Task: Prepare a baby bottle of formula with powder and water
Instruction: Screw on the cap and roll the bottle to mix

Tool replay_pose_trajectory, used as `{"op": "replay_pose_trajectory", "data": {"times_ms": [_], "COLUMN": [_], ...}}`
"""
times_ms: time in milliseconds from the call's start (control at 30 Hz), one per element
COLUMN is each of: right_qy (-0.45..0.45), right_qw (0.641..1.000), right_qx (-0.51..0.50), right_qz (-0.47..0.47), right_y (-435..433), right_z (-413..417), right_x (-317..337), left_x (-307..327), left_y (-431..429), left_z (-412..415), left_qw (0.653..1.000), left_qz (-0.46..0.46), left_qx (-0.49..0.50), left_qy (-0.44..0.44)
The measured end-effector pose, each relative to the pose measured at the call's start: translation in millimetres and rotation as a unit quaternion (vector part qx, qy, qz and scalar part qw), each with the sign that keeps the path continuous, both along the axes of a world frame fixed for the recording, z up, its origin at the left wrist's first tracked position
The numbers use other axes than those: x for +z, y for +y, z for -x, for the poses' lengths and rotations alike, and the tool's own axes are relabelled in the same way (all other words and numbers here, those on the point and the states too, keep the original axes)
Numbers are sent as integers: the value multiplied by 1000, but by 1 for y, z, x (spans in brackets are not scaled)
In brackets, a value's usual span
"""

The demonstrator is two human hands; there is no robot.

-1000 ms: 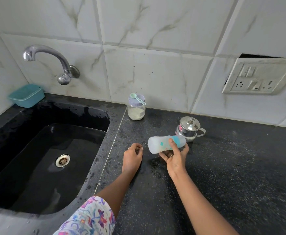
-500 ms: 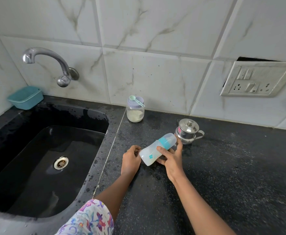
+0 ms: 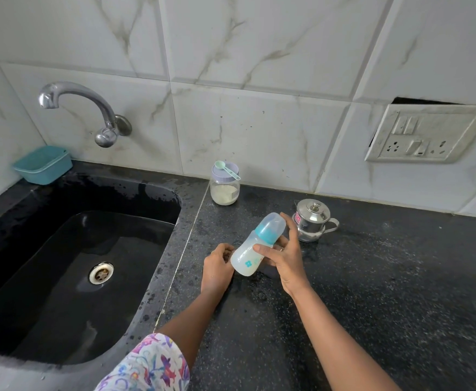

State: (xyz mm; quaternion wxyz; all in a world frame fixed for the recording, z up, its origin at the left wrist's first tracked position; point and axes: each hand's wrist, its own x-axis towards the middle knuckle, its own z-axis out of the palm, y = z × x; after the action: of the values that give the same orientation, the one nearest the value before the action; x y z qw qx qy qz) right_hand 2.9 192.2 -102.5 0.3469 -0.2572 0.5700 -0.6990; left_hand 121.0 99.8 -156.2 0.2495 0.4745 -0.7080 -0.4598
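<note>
A translucent baby bottle (image 3: pixel 248 253) with a teal collar and clear cap is tilted, its cap up and to the right, with whitish liquid inside. My right hand (image 3: pixel 286 256) grips it around the middle. My left hand (image 3: pixel 217 270) rests on the black counter just left of the bottle's base, fingers curled, holding nothing that I can see. A glass jar of white powder (image 3: pixel 225 190) with a lilac lid stands by the back wall, a teal scoop (image 3: pixel 227 169) lying on its lid. A small steel pot with a lid (image 3: pixel 313 220) stands right behind my right hand.
A black sink (image 3: pixel 76 266) fills the left side, with a chrome tap (image 3: pixel 95 108) above it and a teal tub (image 3: pixel 43 164) at its back corner. A switch and socket plate (image 3: pixel 428 134) sits on the tiled wall at right. The speckled counter (image 3: pixel 386 292) extends to the right.
The bottle has swung from lying level to tilting cap-up in my right hand, its base dropping towards my left hand. My left hand has stayed on the counter.
</note>
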Motion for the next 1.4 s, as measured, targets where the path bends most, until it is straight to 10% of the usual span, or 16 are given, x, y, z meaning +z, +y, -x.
{"op": "replay_pose_trajectory", "data": {"times_ms": [300, 1400], "right_qy": [-318, -222], "right_qw": [936, 970], "right_qx": [-101, -83], "right_qz": [110, 45], "right_y": [-2, 4], "right_z": [2, 2], "right_x": [-7, -14], "left_x": [1, 2], "left_y": [0, 1], "left_z": [2, 3], "left_qw": [1000, 1000], "left_qz": [23, 12], "left_qx": [15, 13], "left_qy": [-14, -17]}}
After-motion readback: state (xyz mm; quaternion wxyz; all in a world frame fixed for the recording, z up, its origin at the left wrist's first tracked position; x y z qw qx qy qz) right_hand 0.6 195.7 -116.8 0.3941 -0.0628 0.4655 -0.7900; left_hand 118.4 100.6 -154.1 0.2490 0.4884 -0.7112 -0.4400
